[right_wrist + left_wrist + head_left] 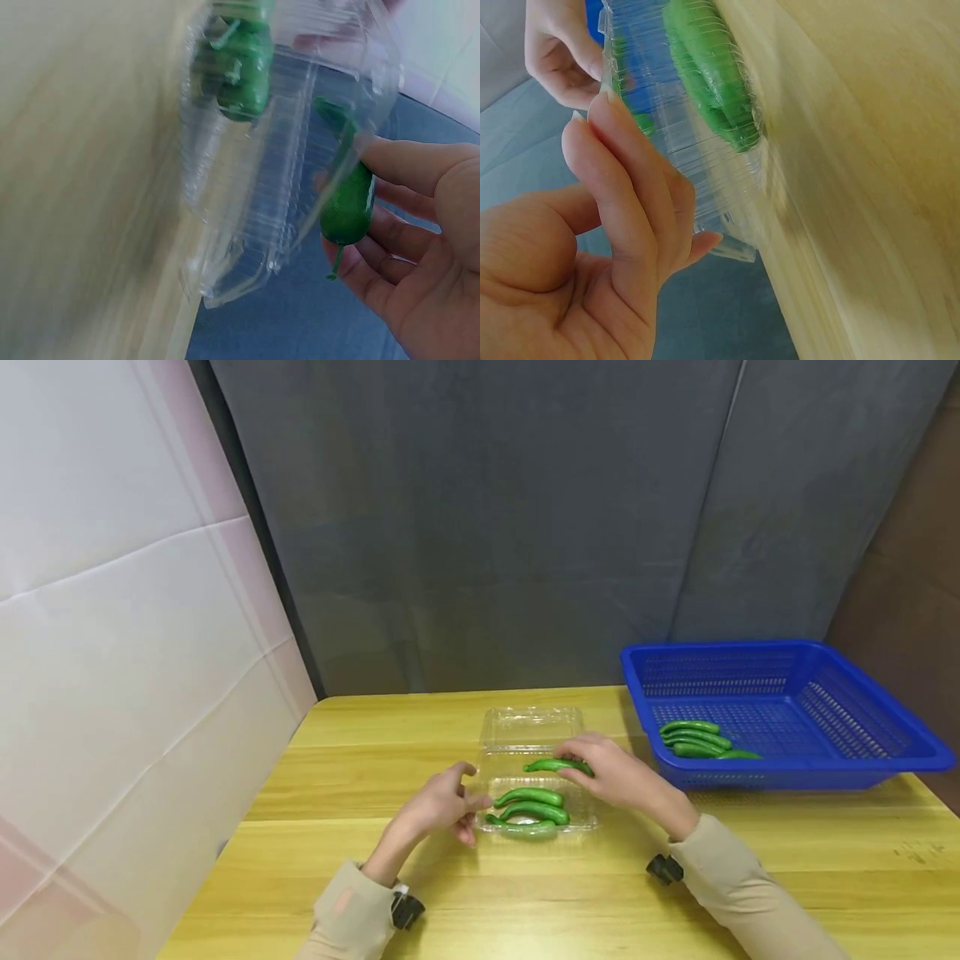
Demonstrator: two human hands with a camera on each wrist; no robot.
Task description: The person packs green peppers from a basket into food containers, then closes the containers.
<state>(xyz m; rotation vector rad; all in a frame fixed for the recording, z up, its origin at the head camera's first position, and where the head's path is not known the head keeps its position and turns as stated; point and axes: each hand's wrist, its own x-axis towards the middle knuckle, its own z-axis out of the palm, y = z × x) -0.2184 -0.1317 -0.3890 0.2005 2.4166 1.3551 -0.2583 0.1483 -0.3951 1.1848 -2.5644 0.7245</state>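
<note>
The right hand (611, 772) pinches one green pepper (547, 765) between thumb and fingers, above the clear container (588, 814); the fingers cover its thicker end in the head view. The right wrist view shows that end and a thin stem, though the transparent wall in front blurs the narrow tip.

The left hand (438, 802) has its fingers loosely bent and grasps nothing visible. Its fingertips are at the container's left side; in the left wrist view two appear to meet the rim, but firm contact is hard to confirm, and the thumb tip is hidden behind the fingers there.

The container lies open on the tabletop (465, 902), between its left edge and the basket, with the lid (534, 727) toward the far edge. Clear plastic makes its outline hard to trace. Three peppers (536, 812) are discernible inside, the nearest veiled by the front wall.

A blue basket (847, 765) stands toward the tabletop's far right corner, hiding that corner. At least four green peppers (693, 739) lie near its left front corner, the nearest partly covered by the front rim. The tabletop's near edge is out of frame, and both beige sleeves (738, 881) are cut off below.
</note>
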